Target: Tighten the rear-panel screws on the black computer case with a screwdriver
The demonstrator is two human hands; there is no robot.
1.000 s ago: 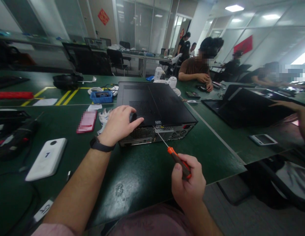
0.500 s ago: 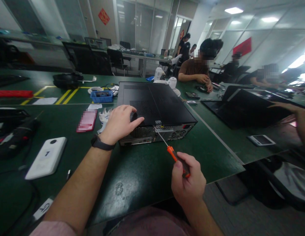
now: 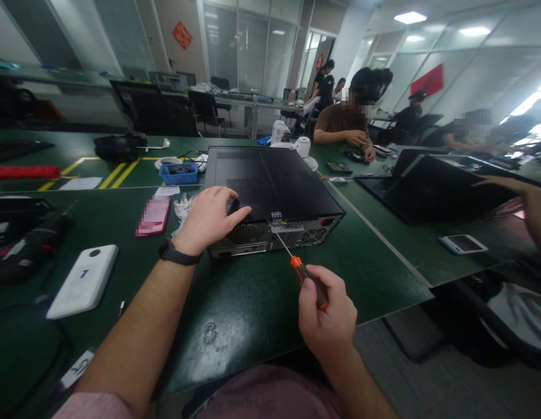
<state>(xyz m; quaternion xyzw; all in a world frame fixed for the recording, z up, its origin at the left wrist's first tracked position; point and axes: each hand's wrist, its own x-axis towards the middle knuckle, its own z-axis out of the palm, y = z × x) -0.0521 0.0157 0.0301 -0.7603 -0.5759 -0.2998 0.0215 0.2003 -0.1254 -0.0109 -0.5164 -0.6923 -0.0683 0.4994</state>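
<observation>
The green desk [image 3: 253, 326] is stretching across the scene, looking flat, hard and a bit shiny. The big black computer case [image 3: 292, 180] is lying flat on it, in the middle, just past the near part of the desk. It is looking like a wide metal box, so it is probably heavy and stiff, and it won't bend. The smooth top may be a bit slippery. Two hands under the left and right sides would be a good way to take hold of it. Its top is showing a patch of tiny holes on the left, and its near side is showing a round fan grille [image 3: 314, 235] on the right.

A blue plastic tray [image 3: 178, 176] is sitting far left, just beside the case. The left hand [image 3: 209, 218] is resting on the near left edge of the case, thumb and fingers spread, not gripping anything that I can see. The right hand [image 3: 331, 314] is closing its fingers around a screwdriver [image 3: 297, 264], nearer and to the right. The handle is orange and dark, round and chunky. Its thin, straight metal shaft is pointing at the case's near top edge; whether the tip is touching, I can't tell.
</observation>
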